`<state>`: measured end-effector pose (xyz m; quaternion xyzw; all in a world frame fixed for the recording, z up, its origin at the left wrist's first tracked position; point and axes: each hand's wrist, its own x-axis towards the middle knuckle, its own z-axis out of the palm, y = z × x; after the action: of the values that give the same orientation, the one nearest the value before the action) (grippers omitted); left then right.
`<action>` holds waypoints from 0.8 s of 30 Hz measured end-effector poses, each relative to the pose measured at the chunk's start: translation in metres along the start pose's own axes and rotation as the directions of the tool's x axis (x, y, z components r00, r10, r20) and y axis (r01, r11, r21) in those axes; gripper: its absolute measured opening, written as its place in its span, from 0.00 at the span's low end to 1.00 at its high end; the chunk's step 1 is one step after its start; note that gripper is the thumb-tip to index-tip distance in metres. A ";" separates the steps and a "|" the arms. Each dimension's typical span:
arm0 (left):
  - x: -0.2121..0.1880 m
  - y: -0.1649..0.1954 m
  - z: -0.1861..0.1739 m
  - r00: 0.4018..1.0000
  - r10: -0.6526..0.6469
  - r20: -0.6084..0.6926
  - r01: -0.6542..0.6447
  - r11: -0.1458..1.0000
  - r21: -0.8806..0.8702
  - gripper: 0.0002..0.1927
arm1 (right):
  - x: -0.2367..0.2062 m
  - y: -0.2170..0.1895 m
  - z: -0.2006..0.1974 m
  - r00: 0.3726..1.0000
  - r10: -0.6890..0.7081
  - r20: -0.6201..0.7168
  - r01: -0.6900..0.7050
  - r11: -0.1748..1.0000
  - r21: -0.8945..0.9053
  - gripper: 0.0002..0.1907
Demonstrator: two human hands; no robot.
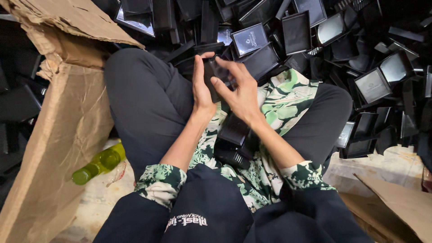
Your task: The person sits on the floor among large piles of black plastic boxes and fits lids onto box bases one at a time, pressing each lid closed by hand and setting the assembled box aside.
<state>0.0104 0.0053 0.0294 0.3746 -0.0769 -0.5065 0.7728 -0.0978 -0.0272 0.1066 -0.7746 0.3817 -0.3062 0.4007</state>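
Observation:
I sit cross-legged on the floor. My left hand (201,87) grips the left side of a small black plastic box (217,74) held above my lap. My right hand (240,87) lies over the box's front and right side, fingers spread on it. Several more black box parts (234,137) rest in my lap on the green floral cloth (281,103). A big heap of black boxes and lids (310,31) fills the floor ahead of my knees.
A torn brown cardboard box (63,126) stands at my left. A green plastic bottle (99,164) lies on the floor beside my left leg. A cardboard flap (400,202) sits at the lower right.

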 end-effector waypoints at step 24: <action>0.005 0.046 0.002 0.939 0.020 0.343 -0.086 0.980 0.178 0.20 | -0.009 0.008 -0.060 0.997 0.046 0.056 -0.062 0.943 0.328 0.25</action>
<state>0.0457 0.0093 0.0598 0.3516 -0.2671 -0.5327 0.7220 -0.1522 -0.0461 0.1275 -0.6930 0.3368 -0.3359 0.5417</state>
